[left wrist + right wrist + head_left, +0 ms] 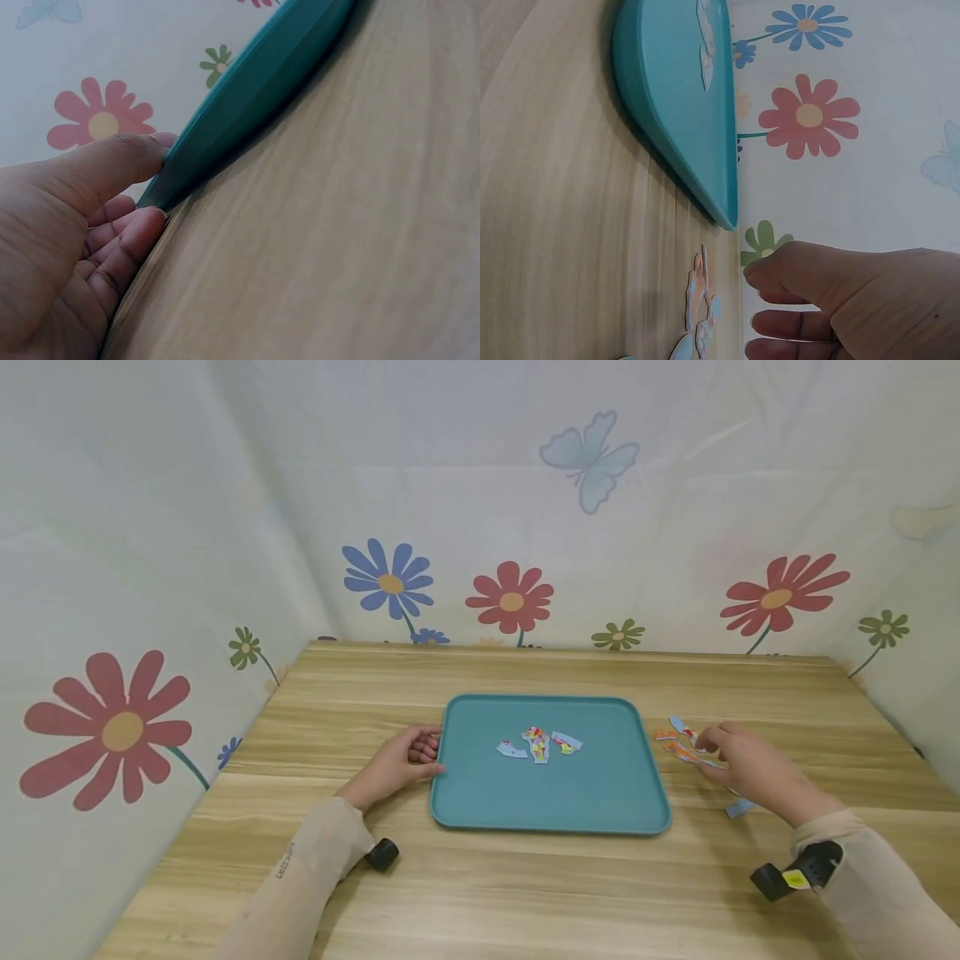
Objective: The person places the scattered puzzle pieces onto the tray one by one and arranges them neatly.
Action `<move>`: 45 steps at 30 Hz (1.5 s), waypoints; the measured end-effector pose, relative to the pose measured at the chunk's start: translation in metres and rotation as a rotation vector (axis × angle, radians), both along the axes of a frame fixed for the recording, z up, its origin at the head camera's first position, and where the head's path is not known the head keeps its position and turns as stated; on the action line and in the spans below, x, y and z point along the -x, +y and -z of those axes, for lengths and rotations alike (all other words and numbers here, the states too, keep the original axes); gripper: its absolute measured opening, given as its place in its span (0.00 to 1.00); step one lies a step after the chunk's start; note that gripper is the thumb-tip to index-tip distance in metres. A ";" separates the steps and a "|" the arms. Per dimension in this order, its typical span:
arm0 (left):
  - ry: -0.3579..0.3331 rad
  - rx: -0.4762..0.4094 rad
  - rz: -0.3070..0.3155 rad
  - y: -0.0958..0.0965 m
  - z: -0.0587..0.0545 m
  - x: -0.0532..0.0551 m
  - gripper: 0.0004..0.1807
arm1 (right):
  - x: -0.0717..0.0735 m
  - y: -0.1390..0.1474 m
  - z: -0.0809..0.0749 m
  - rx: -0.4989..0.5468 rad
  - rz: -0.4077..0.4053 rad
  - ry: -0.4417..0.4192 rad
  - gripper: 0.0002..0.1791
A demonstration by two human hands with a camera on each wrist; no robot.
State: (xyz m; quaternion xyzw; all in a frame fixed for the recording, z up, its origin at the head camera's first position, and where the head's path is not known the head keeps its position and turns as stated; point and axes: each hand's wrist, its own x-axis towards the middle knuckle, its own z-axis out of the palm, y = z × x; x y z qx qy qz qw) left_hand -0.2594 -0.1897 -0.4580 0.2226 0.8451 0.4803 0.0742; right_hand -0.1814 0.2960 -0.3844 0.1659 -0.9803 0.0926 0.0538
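A teal tray (551, 802) lies on the table, bearing three flat, irregular printed pieces, one of them a yellow-and-red piece (537, 745) in the middle. At the tray's left edge is my left hand (397, 768); the left wrist view shows its thumb (142, 154) against the rim and curled fingers at the side below. My right hand (757, 768) hovers over several similar pieces to the right of the tray, among them an orange-and-blue piece (680, 752). In the right wrist view its fingers are loosely bent, with nothing visible between them.
A pale blue piece (739, 808) lies partly under the right hand. The wooden table (525, 893) extends around the tray. Behind it and at the sides hangs a white cloth (450, 485) printed with flowers and a butterfly. Each wrist carries a small black camera (382, 855).
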 end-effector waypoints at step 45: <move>0.036 -0.001 0.002 0.000 0.005 0.004 0.35 | 0.008 0.023 0.020 -0.082 0.077 -0.139 0.12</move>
